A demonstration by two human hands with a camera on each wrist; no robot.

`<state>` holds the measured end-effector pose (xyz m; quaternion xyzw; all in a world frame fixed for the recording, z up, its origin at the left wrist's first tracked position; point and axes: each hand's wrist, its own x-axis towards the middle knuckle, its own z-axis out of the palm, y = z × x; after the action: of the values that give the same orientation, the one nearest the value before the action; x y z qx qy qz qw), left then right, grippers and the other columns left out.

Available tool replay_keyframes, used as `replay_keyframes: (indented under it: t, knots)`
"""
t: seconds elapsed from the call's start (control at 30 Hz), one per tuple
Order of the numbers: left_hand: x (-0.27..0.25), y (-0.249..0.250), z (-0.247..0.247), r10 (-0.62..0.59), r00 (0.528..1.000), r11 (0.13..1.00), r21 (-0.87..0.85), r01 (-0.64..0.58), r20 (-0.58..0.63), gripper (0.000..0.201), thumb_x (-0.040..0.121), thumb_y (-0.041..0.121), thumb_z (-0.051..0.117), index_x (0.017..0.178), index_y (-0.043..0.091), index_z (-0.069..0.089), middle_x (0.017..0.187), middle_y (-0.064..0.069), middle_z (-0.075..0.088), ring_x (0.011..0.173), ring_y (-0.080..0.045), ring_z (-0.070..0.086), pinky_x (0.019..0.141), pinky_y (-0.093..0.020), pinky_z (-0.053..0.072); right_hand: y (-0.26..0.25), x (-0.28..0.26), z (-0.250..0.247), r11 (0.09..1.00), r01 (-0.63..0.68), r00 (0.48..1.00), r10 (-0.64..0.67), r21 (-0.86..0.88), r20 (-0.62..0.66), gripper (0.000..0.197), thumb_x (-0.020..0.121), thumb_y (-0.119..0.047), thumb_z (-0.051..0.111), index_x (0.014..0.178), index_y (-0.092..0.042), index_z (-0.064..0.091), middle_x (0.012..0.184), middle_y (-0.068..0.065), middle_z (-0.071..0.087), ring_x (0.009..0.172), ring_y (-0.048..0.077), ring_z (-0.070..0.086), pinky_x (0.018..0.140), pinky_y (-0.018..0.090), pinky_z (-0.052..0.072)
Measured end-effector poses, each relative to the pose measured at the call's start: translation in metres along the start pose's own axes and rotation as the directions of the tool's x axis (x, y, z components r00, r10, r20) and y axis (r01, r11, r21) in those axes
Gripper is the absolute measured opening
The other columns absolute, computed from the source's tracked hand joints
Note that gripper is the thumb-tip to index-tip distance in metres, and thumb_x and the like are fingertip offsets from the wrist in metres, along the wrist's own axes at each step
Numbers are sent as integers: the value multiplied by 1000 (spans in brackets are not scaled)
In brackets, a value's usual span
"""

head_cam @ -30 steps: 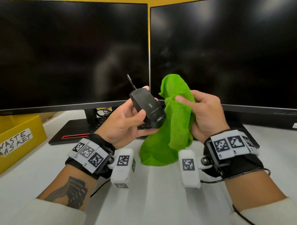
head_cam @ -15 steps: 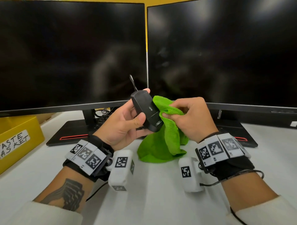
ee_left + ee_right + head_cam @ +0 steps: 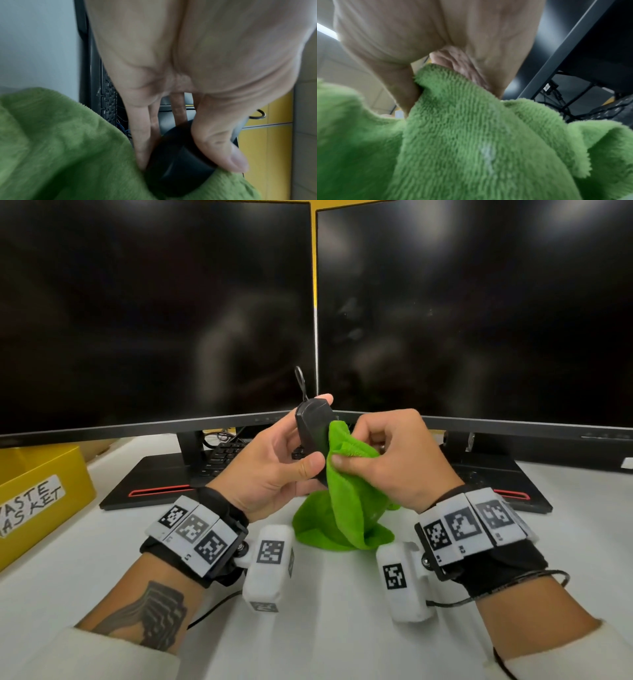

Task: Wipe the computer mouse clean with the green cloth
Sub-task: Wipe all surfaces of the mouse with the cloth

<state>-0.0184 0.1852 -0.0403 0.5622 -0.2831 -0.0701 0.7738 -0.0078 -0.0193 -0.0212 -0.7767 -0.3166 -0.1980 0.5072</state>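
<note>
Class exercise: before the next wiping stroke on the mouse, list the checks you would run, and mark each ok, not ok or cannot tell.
1. Left hand grips the black plastic computer mouse firmly: ok.
2. Right hand pinches the fluffy green cloth: ok.
3. Cloth touches the mouse: ok.
4. Mouse held clear of the white desk: ok.
5. Mouse cable free of snags: cannot tell.
6. Mouse surface already clean: cannot tell.
</note>
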Motion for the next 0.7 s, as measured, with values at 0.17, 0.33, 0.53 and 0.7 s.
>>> replay_keyframes:
  t: [0.17, 0.33, 0.53, 0.7]
  knots:
    - [0, -1, 0, 10, 1000, 999, 36, -10, 7, 91, 78, 8, 80, 158, 22, 39, 144, -12, 57, 124, -35, 61, 94, -54, 59, 8, 2, -1, 998, -36, 998, 34, -44, -58, 27, 77, -13, 87, 63, -12, 64, 65, 15, 70, 60, 27, 68, 57, 40, 58]
    - [2, -2, 4, 32, 999, 998, 58, -32, -2, 83, 83, -3, 67, 158, 24, 39, 146, -12, 57, 120, -33, 65, 95, -53, 59, 9, 3, -5, 995, -99, 992, 102, 32, -79, 32, 79, -11, 86, 60, -16, 61, 70, 25, 70, 60, 32, 66, 59, 45, 57]
    - [4, -3, 5, 73, 997, 996, 47, -72, -25, 94, 72, 4, 87, 154, 23, 43, 136, -13, 61, 107, -37, 68, 92, -55, 60, 9, 3, 2, 919, -298, 954, 296, 258, 46, 31, 59, -23, 85, 63, -12, 56, 67, 19, 59, 66, 30, 60, 67, 45, 50]
    - [4, -4, 6, 94, 993, 992, 89, -88, -73, 90, 75, -10, 76, 152, 18, 39, 132, -17, 62, 108, -40, 66, 89, -56, 61, 7, 3, 4, 888, -375, 927, 365, 265, 88, 50, 50, -33, 86, 78, 2, 64, 73, 22, 62, 69, 34, 64, 73, 64, 57]
